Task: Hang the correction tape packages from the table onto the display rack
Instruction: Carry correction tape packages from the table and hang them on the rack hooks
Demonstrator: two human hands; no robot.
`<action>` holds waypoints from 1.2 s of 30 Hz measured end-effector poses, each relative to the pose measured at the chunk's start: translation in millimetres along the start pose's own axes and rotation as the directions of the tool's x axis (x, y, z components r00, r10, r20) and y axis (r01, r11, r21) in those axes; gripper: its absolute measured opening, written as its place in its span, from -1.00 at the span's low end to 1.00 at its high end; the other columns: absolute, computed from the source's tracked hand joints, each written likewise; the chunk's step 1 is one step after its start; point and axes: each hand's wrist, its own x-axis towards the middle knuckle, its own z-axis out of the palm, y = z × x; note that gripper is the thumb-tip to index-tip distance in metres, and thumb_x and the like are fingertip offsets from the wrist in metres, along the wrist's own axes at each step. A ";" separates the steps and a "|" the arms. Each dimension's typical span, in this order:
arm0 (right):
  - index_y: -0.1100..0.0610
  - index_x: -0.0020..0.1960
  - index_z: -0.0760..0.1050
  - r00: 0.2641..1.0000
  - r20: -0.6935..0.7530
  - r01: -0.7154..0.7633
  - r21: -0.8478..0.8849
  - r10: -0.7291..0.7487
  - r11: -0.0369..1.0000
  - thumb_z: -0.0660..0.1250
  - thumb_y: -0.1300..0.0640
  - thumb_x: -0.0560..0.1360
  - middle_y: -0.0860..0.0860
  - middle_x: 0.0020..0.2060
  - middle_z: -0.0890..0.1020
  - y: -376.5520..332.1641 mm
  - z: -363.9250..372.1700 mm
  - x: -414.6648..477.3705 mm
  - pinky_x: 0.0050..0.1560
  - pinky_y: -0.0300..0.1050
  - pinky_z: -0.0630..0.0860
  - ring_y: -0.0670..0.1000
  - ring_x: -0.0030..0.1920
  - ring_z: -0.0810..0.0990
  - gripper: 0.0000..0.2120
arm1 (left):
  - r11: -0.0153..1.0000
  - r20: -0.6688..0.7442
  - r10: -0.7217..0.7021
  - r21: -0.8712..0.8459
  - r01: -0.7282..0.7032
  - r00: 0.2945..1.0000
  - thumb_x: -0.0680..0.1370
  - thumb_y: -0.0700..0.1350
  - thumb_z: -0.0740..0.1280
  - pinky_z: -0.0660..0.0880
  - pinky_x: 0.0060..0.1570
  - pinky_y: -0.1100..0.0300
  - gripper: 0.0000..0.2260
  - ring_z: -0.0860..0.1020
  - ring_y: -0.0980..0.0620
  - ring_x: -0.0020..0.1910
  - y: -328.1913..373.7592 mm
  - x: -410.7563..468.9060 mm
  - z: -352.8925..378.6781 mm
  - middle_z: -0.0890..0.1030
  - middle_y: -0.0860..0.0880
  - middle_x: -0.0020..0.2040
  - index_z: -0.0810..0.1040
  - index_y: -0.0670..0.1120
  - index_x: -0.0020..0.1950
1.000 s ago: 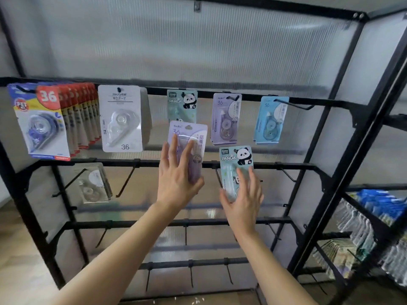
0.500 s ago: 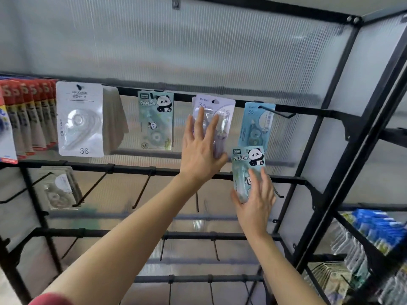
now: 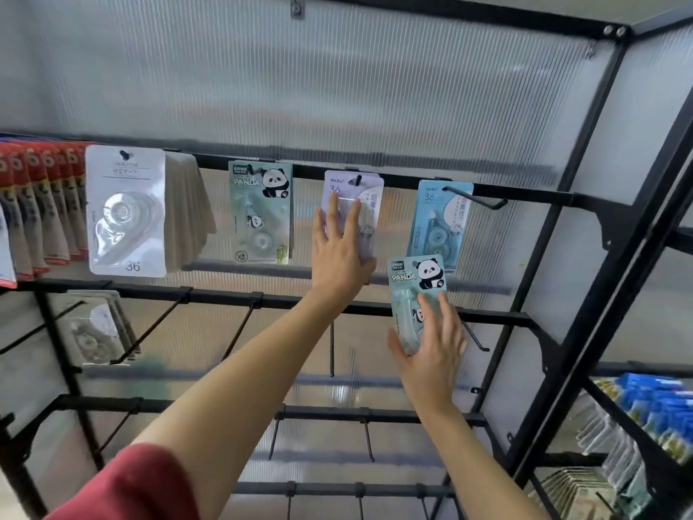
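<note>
The top rail (image 3: 532, 197) is free to the right of the blue pack (image 3: 438, 223), up to the slanted post (image 3: 603, 305). The hook (image 3: 476, 200) of the blue pack sticks out with a long bare tip. The left hand (image 3: 339, 257) lies flat on the purple pack (image 3: 369, 204). The held panda pack (image 3: 414, 287) in the right hand (image 3: 431, 347) stands before the lower edge of the blue pack. Further left, the hung panda pack (image 3: 260, 212), white packs (image 3: 125, 210) and red packs (image 3: 41, 204) occupy their hooks. The second rail (image 3: 300, 302) has bare hooks (image 3: 332, 347) with open room between them.
</note>
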 end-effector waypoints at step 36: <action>0.22 0.35 0.43 0.961 -0.005 0.272 0.196 -0.276 0.942 0.45 -0.02 0.42 0.26 0.39 0.35 -181.8 40.9 45.6 0.31 0.29 0.31 0.30 0.38 0.33 -0.42 | 0.955 0.207 -0.013 0.292 -0.049 0.978 0.63 0.10 0.02 -0.30 0.42 0.08 -0.42 -0.24 -0.05 0.53 -165.9 -122.6 -39.3 -0.23 -0.08 0.56 -0.25 0.06 0.53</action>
